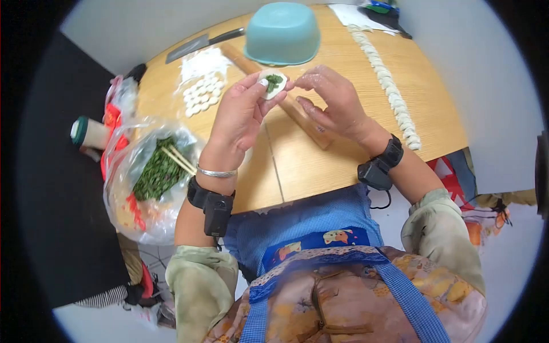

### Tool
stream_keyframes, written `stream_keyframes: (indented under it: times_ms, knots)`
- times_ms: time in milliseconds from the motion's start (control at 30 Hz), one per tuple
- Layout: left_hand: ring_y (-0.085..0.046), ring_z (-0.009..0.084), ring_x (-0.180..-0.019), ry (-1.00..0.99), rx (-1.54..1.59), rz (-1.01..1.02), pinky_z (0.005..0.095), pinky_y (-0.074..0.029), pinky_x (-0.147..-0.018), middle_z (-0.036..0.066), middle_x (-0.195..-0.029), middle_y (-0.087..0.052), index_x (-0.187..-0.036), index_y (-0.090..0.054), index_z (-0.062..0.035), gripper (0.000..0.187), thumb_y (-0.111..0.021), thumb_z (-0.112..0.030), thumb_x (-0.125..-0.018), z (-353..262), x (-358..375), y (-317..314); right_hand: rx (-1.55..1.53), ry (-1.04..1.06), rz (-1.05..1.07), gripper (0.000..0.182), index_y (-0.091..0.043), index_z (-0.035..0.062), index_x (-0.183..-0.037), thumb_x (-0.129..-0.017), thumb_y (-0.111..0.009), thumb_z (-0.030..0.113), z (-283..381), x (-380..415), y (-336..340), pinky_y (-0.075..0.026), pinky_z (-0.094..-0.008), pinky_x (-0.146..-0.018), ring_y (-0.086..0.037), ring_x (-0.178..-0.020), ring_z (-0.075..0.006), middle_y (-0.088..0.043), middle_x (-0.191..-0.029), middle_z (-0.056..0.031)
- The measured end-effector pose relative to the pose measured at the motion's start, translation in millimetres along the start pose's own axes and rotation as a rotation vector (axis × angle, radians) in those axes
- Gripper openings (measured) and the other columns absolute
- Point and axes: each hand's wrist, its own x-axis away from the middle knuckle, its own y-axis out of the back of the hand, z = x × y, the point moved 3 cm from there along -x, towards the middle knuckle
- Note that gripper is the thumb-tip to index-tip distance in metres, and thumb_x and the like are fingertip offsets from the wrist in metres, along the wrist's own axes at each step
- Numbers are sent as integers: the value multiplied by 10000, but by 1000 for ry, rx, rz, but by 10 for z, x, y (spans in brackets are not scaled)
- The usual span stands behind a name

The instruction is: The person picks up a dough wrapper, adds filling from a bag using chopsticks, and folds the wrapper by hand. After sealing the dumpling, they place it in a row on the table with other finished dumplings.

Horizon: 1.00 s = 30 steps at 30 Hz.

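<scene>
A round white dough wrapper (281,90) with chopped green filling (273,82) on it lies in my left hand (243,108), whose fingers and thumb hold it above the wooden table. Just to its right is my right hand (334,103), with its fingers curved and apart and the fingertips close to the wrapper's edge. Beneath both hands a wooden rolling pin (306,124) rests diagonally on the table. Small white dough pieces (203,94) lie left of my left hand, beside a floury patch (201,62).
A bowl of green filling (154,174) with chopsticks (182,161) stands at the left in a plastic bag. A cleaver (189,48) and a teal basin (282,34) are at the back. A long row of dumplings (389,86) runs along the right side of the table (366,163).
</scene>
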Motion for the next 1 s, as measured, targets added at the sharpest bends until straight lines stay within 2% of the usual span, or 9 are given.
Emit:
stream_keyframes:
  times_ms: [100,133,267,333,433,533,833,1000]
  knots:
    - [-619,260,-1057,94,133,7,334,-525,-963,206,-1139,-586,-1120,-493,124,283,-379,-106,-1002,209,-155,-20,36,-40,16,253,-610,54,-969,-731,-696,49,-171,156,-17,-496,-397,-699,-597,-835,-310,-593,-899,-117]
    - [-609,257,-1065,122,168,-1,341,-527,-957,209,-1160,-572,-1147,-479,113,335,-362,-175,-1023,269,-189,-6,57,-17,5,245,-610,50,-966,-735,-692,53,-218,185,-51,-491,-394,-690,-591,-819,-309,-588,-894,-114]
    - [-593,273,-1092,206,233,-3,371,-509,-975,212,-1174,-563,-1169,-464,109,385,-328,-224,-1032,431,-234,130,42,-81,54,237,-610,44,-954,-733,-693,58,-326,268,-123,-482,-392,-676,-582,-801,-302,-578,-878,-112]
    - [-583,284,-1108,174,285,24,402,-483,-997,209,-1182,-563,-1190,-463,107,438,-302,-271,-1038,434,-214,139,41,-57,47,227,-609,43,-944,-733,-693,60,-346,255,-133,-475,-392,-667,-574,-789,-295,-564,-851,-105]
    - [-576,290,-1120,205,305,-34,410,-463,-1011,206,-1195,-562,-1224,-451,109,484,-294,-308,-1037,450,-182,115,12,-73,73,211,-602,44,-923,-733,-693,66,-367,271,-156,-468,-392,-652,-568,-775,-292,-552,-826,-98]
    - [-567,287,-1138,210,322,-9,402,-451,-1018,215,-1214,-556,-1253,-441,110,525,-290,-343,-1034,476,-159,92,13,-45,89,196,-592,48,-898,-733,-694,75,-373,294,-170,-462,-391,-639,-559,-752,-290,-540,-806,-91]
    - [-538,296,-1178,206,463,71,408,-409,-1045,222,-1264,-538,-1289,-431,94,538,-260,-346,-1032,486,-106,60,11,-47,12,172,-576,58,-856,-738,-697,89,-288,269,-176,-455,-386,-618,-555,-740,-284,-527,-786,-88]
    - [-559,266,-1144,188,324,50,382,-437,-1015,187,-1233,-562,-1283,-451,80,468,-300,-286,-1034,519,-100,6,19,-53,39,155,-577,62,-845,-745,-693,86,-302,282,-155,-454,-383,-608,-557,-731,-279,-530,-781,-84]
